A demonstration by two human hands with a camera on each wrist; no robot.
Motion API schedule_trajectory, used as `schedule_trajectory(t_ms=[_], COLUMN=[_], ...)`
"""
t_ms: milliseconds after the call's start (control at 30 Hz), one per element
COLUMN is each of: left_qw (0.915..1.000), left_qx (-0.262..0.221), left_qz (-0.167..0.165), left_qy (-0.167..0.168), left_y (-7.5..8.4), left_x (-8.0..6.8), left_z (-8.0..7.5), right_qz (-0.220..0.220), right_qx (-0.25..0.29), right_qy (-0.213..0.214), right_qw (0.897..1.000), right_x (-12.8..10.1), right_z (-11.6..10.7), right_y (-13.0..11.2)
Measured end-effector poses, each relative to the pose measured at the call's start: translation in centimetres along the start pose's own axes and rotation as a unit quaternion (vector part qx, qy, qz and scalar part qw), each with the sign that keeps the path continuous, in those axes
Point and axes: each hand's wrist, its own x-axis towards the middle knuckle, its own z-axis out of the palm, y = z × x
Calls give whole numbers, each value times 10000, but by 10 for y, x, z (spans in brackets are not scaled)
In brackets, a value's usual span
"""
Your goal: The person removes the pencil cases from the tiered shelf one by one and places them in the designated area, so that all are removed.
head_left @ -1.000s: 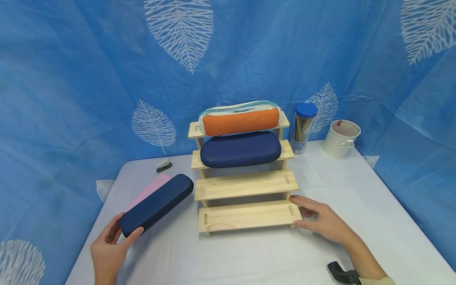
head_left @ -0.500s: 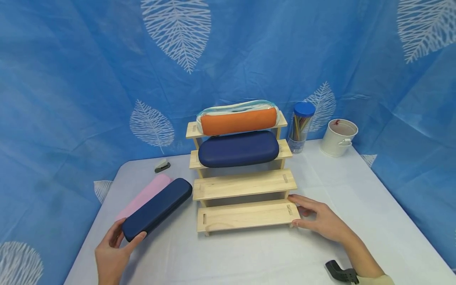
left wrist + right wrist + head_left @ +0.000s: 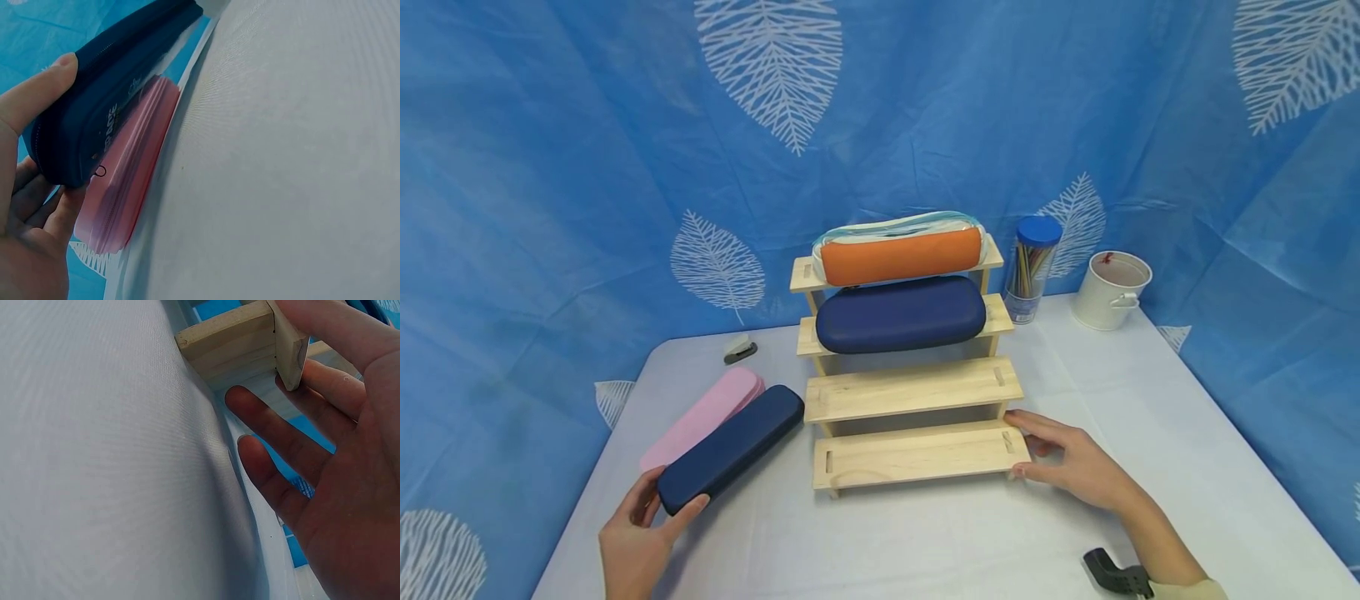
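Observation:
My left hand grips the near end of a long navy case, thumb on top and fingers beneath; in the left wrist view the navy case sits just above a pink case. The pink case lies on the table beside it. My right hand rests with relaxed fingers against the right end of the bottom step of a wooden stepped rack; in the right wrist view my hand touches that step's end. An orange pouch and a wide navy case lie on the upper steps.
A small stapler lies at the back left. A clear tube with a blue lid and a white bucket stand at the back right. A blue leaf-print cloth hangs behind the white table. A black object sits near my right wrist.
My left hand has lowered the long navy case toward the table and drawn it slightly nearer, uncovering more of the pink case. The right hand has stayed at the rack.

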Motion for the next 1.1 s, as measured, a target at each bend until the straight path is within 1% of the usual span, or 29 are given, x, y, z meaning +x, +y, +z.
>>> schedule_trajectory(t_ms=[200, 267, 400, 567, 667, 900, 1100], left_qw=[10000, 9999, 9999, 9999, 9998, 9974, 9954], left_qx=[67, 87, 127, 89, 81, 357, 524], left_qz=[32, -9, -36, 55, 76, -62, -123], left_qy=[62, 65, 14, -39, -151, -628, -788], left_y=[-1, 0, 0, 0, -1, -6, -9], left_x=[0, 0, -1, -1, -1, 0, -1], left_z=[0, 0, 0, 2, 2, 1, 1], right_qz=[-81, -69, -11, 19, 20, 3, -31], right_qx=[-13, 23, 95, 13, -47, -52, -6], right_qy=[4, -11, -46, -37, -19, -8, 1], right_qw=[10000, 10000, 9999, 10000, 10000, 10000, 10000], right_x=[1, 1, 1, 1, 1, 0, 0], right_z=[0, 0, -1, -1, -2, -2, 0], right_y=[1, 1, 1, 0, -1, 0, 0])
